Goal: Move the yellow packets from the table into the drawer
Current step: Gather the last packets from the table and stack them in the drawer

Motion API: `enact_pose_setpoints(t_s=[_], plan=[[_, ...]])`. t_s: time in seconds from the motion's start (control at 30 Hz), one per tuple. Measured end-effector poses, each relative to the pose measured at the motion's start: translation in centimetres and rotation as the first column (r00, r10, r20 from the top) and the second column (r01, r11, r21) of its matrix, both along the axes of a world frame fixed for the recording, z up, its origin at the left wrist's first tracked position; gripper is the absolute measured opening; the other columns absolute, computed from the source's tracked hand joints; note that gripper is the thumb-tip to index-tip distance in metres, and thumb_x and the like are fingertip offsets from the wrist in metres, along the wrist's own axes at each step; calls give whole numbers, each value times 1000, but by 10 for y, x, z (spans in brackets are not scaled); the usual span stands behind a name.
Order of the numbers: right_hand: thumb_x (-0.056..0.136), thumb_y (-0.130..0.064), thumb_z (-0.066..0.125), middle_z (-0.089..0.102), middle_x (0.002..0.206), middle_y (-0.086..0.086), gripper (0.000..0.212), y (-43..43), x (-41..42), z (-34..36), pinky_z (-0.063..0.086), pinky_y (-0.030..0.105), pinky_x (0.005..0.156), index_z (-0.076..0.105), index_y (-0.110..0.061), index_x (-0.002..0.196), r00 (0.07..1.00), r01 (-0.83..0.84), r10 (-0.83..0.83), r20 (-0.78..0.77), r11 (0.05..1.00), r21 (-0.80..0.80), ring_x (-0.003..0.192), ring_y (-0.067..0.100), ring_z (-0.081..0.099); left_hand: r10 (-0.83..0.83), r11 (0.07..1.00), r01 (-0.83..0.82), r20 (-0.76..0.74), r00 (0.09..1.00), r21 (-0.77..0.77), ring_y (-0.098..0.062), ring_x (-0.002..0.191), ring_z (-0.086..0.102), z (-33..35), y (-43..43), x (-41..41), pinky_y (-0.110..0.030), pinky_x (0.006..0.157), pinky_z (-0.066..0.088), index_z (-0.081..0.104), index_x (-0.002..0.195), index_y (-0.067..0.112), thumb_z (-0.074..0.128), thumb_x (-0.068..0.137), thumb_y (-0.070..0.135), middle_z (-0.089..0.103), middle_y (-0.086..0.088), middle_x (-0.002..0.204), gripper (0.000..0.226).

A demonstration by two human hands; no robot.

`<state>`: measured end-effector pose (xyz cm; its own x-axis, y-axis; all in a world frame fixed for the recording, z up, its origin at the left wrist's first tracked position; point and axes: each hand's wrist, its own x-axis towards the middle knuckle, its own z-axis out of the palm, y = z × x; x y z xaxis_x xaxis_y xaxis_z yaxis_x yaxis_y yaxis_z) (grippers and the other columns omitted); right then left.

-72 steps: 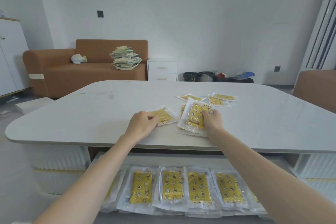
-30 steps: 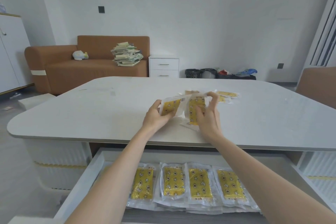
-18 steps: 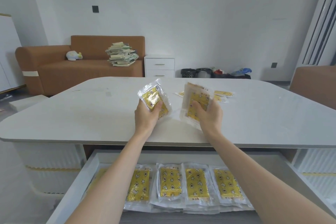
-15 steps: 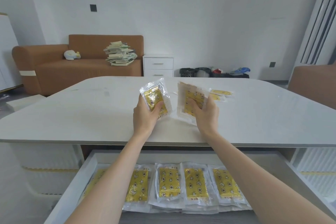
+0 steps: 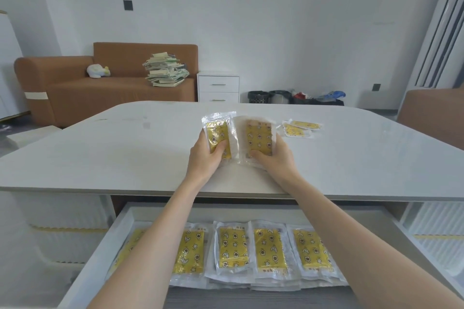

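Just beyond the right hand's [image 5: 273, 159] packet [image 5: 258, 137] lie loose packets [image 5: 300, 128].

I can read no word, number or brand anywhere in my feed. The yellow packets [image 5: 233, 248] lying in the drawer [image 5: 100, 258] carry a short line of small print on their end margins, but it is too small and blurred for me to make out. Above the drawer, the left-hand packet [image 5: 218, 134], gripped by the left hand [image 5: 203, 158], and the right-hand packet [image 5: 258, 137], gripped by the right hand [image 5: 276, 158], show me no legible print either.
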<state>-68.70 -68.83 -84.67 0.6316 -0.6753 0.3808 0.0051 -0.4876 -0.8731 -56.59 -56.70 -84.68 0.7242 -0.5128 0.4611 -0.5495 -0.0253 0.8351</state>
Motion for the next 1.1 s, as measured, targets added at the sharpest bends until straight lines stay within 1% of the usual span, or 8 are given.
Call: enact_pose_setpoints(t_s=[0.17,0.23,0.37,0.53,0.63,0.77,0.97,1.1], plan=[[76,-5,73,68,97,-8,48,5,-6,4,54,25,83,54,-21,118,998,9,-18,56,988,156,89,8,65,-19,998,14,-92,996,-53,-17,98,63,5,5,-3,-34,87,50,53,114,18,61,90,20,64,4,105,26],[75,1,73,68,107,0,56,9,-11,5,56,26,77,52,-16,124,996,-29,7,88,968,251,94,15,66,-36,995,25,-125,992,-92,-18,102,63,7,13,-6,-39,93,51,52,118,17,62,89,18,65,0,111,30],[76,6,72,66,110,2,60,16,-27,14,52,17,67,48,-11,128,990,-120,87,110,934,338,91,11,65,-100,980,61,-200,975,-189,-5,94,61,8,34,-15,-10,71,53,44,124,13,59,91,10,60,8,106,36],[89,-7,62,68,110,-6,36,28,-42,29,42,51,103,53,-31,114,983,-182,164,78,877,445,108,20,63,-171,976,139,-201,965,-166,2,93,57,24,60,-35,-3,63,49,39,125,16,58,92,11,56,11,106,38],[94,-10,56,66,117,0,29,39,-55,37,45,43,102,54,-24,119,974,-222,222,52,872,437,109,20,62,-215,973,190,-215,953,-130,4,91,57,32,76,-44,-3,60,48,38,126,19,57,93,13,57,11,107,39],[95,-6,52,67,100,-3,20,57,-75,38,52,15,67,55,-13,114,955,-260,295,-33,888,380,87,7,64,-225,974,220,-243,944,-48,6,92,55,37,99,-51,-3,61,47,35,127,24,56,94,17,56,16,108,39],[92,-11,59,65,113,9,26,76,-91,29,50,35,91,54,-11,118,892,-292,402,-208,863,413,103,22,62,-235,925,316,-334,913,212,-12,123,48,33,138,-51,-29,104,35,35,141,21,55,95,26,48,8,137,51],[94,-8,55,62,84,1,5,89,-97,23,49,19,61,55,-11,91,820,-315,469,-328,848,426,70,8,63,-271,860,420,-437,858,291,-18,110,63,27,159,-52,-34,98,48,56,121,17,57,94,18,66,-4,120,27]])
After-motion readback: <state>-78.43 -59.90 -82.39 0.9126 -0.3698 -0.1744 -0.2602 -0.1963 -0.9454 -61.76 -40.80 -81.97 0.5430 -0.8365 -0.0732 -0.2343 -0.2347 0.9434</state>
